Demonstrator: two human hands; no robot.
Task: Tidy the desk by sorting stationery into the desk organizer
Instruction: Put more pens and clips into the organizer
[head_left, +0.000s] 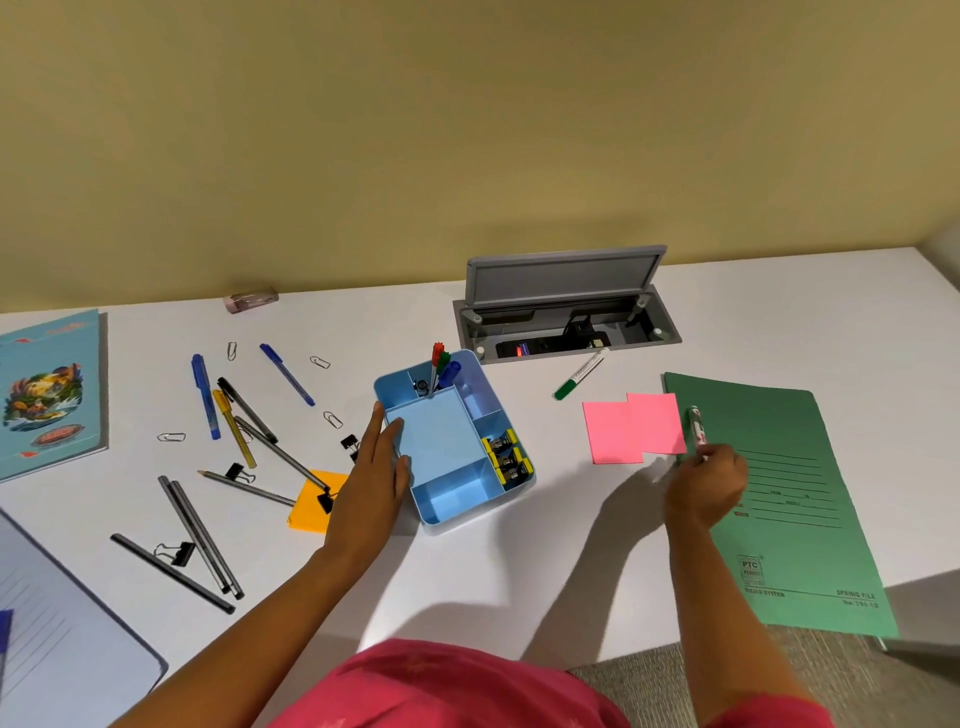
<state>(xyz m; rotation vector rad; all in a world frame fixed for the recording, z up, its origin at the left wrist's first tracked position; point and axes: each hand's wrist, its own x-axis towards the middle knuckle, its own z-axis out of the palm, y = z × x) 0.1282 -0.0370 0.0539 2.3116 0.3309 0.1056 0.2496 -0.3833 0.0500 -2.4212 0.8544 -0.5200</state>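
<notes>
A light blue desk organizer (441, 499) sits mid-desk, with red, green and blue markers (440, 364) upright in its back compartment and yellow binder clips (506, 460) in a right one. My left hand (371, 467) rests flat against the organizer's left wall, fingers apart. My right hand (709, 486) is closed around the lower end of a marker (696, 423) on the green folder's left edge. Pink sticky notes (631, 428) lie just left of it. A green marker (579, 375) lies behind them.
Left of the organizer lie several pens and pencils (236, 410), paper clips (171, 437), black binder clips (176, 552) and an orange sticky pad (311, 512). A green folder (789, 499) is at right, an open grey cable box (566, 306) behind, notebooks (49, 389) at far left.
</notes>
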